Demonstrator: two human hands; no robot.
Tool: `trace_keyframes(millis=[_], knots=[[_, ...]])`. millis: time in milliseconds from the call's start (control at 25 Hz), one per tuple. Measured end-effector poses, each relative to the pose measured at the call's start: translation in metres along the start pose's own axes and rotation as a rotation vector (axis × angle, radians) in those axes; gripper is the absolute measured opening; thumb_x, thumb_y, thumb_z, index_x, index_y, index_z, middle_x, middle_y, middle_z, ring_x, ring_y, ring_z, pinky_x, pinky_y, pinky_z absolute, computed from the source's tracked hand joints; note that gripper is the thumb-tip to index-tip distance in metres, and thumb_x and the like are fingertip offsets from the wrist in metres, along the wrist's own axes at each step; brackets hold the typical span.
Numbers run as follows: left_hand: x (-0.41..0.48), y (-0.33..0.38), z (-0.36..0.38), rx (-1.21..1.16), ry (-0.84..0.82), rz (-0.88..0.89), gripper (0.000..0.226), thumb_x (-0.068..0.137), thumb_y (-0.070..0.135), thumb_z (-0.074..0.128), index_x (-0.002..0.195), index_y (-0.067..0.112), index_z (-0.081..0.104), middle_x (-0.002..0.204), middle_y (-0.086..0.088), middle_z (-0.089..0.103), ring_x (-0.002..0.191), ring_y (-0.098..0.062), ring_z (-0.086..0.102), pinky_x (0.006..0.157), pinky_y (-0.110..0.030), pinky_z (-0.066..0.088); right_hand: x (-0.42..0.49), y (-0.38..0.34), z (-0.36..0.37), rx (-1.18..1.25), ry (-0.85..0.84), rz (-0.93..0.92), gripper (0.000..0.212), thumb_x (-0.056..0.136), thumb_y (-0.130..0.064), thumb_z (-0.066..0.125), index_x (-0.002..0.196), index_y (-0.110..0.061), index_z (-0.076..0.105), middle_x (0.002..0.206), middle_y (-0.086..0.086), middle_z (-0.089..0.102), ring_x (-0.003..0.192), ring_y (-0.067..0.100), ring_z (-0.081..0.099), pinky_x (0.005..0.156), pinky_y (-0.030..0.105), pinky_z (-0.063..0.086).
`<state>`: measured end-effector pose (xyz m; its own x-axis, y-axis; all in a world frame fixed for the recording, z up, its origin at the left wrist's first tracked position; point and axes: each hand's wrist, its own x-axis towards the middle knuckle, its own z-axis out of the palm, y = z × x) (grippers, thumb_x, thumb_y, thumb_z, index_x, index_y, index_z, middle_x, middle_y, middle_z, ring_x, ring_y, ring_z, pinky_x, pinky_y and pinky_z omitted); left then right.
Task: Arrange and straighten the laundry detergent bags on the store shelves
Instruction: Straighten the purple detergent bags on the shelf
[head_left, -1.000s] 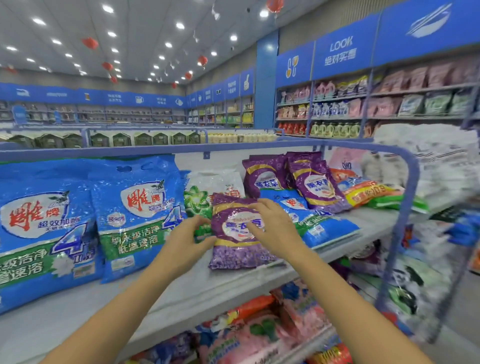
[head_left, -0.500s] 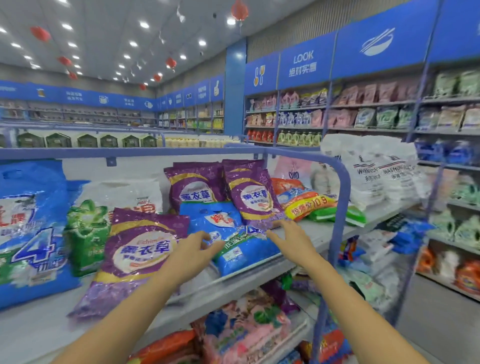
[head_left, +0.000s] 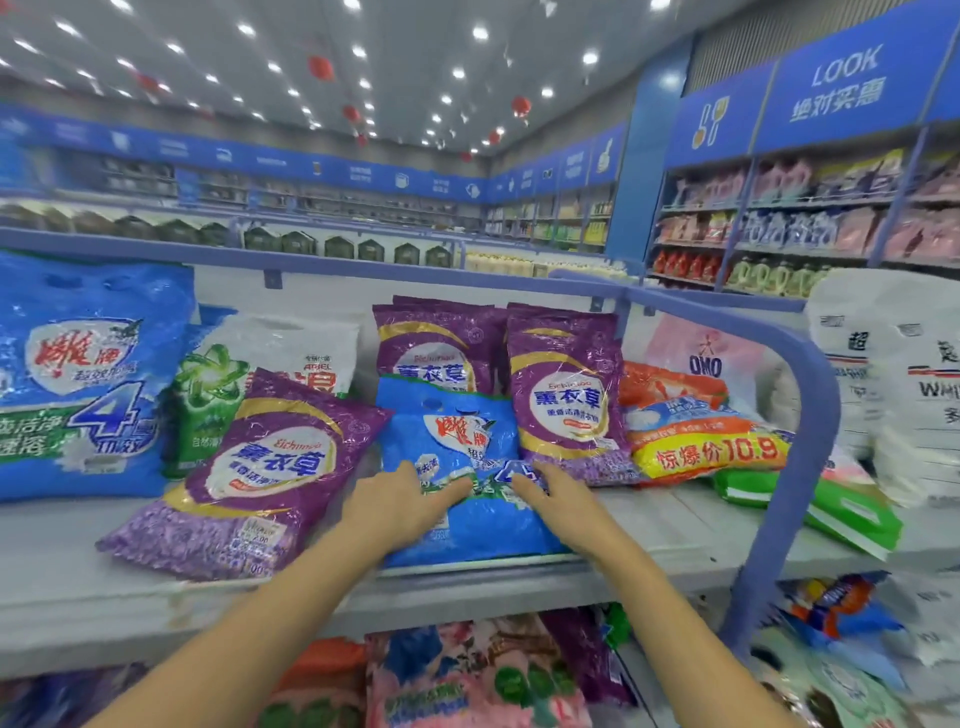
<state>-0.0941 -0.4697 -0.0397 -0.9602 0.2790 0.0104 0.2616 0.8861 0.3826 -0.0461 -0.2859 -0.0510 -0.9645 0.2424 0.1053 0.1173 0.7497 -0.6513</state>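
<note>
Head view: small blue detergent bag lies flat at frame centre on the grey shelf, near the front edge. Left hand and right hand both rest on its lower half, fingers straight, loosely spread, no grip. Tilted purple bag lies just left of it. Upright purple bags stand behind. Big blue bag far left, orange bag right.

left grip and right grip reach forward, palm-down and flat.
</note>
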Motion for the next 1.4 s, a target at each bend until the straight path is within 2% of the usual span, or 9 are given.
trace_keyframes(millis=[160,360,480,680,800,880,1080,1240,1400], knots=[[-0.016,0.011,0.002,-0.244,0.215,0.034,0.075,0.085,0.055,0.054,0.14,0.009,0.032,0.14,-0.009,0.045,0.126,-0.026,0.045,0.096,-0.033,0.036,-0.008,0.003,0.001,0.172,0.103,-0.231,0.031,0.096,-0.024,0.049,0.126,-0.018,0.051,0.109,-0.012,0.055,0.11,0.012,0.055,0.078,0.02,0.039],[-0.026,0.005,0.01,-0.536,0.481,0.247,0.081,0.074,0.039,0.073,0.142,0.021,0.033,0.134,0.003,0.046,0.125,-0.013,0.043,0.097,-0.026,0.034,-0.012,0.013,0.006,0.268,0.248,-0.399,0.043,0.089,-0.025,0.06,0.129,-0.022,0.044,0.122,-0.012,0.053,0.105,-0.002,0.051,0.087,0.018,0.044],[-0.026,-0.007,-0.001,-0.648,0.535,0.463,0.076,0.067,0.03,0.078,0.13,0.038,0.036,0.118,0.022,0.047,0.109,0.017,0.041,0.09,-0.002,0.03,-0.003,0.002,-0.006,0.747,0.231,-0.291,0.042,0.083,-0.015,0.068,0.116,-0.019,0.042,0.108,-0.001,0.053,0.092,0.005,0.053,0.077,0.016,0.044],[-0.028,-0.02,-0.006,-0.707,0.489,0.524,0.085,0.068,0.018,0.082,0.128,0.049,0.031,0.113,0.043,0.047,0.11,0.018,0.046,0.087,0.001,0.036,0.049,-0.022,-0.045,1.347,0.046,-0.052,0.071,0.072,-0.054,0.064,0.125,-0.008,0.051,0.116,0.009,0.063,0.101,0.025,0.062,0.074,0.033,0.055],[-0.024,-0.024,-0.007,-0.876,0.376,0.429,0.106,0.066,0.002,0.08,0.131,0.056,0.016,0.119,0.029,0.05,0.106,0.013,0.054,0.081,-0.008,0.048,0.065,-0.032,-0.054,1.232,0.219,-0.122,0.019,0.09,-0.029,0.055,0.094,-0.012,0.062,0.087,0.002,0.067,0.078,0.016,0.062,0.063,0.026,0.053],[-0.019,-0.028,-0.009,-0.94,0.271,0.308,0.115,0.063,-0.001,0.082,0.135,0.053,0.009,0.117,0.022,0.048,0.096,0.016,0.058,0.072,-0.008,0.05,0.072,-0.041,-0.059,1.168,0.278,-0.206,0.012,0.093,-0.017,0.053,0.09,-0.016,0.064,0.078,-0.006,0.07,0.07,0.011,0.065,0.061,0.025,0.056],[-0.01,-0.028,-0.019,-0.991,0.007,0.118,0.042,0.065,0.0,0.079,0.099,0.012,0.059,0.083,0.001,0.075,0.065,-0.005,0.069,0.053,-0.011,0.05,0.077,-0.049,-0.068,1.159,0.325,-0.251,0.014,0.092,-0.013,0.054,0.087,-0.016,0.066,0.07,-0.008,0.072,0.064,0.01,0.068,0.058,0.026,0.057],[-0.006,-0.031,-0.022,-1.081,-0.107,0.164,0.052,0.066,-0.011,0.074,0.111,0.005,0.055,0.084,-0.004,0.075,0.076,-0.017,0.072,0.06,-0.021,0.055,0.076,-0.044,-0.082,0.954,0.248,-0.328,0.016,0.094,-0.015,0.051,0.104,-0.015,0.062,0.095,-0.008,0.072,0.086,0.007,0.067,0.075,0.029,0.054],[-0.002,-0.034,-0.017,-1.088,-0.108,0.196,0.064,0.063,-0.009,0.078,0.117,0.013,0.05,0.097,-0.007,0.074,0.089,-0.022,0.071,0.069,-0.027,0.057,0.072,-0.087,-0.121,0.346,0.478,-0.614,0.037,0.09,-0.025,0.058,0.125,-0.018,0.049,0.122,-0.005,0.054,0.111,0.01,0.05,0.088,0.02,0.04]])
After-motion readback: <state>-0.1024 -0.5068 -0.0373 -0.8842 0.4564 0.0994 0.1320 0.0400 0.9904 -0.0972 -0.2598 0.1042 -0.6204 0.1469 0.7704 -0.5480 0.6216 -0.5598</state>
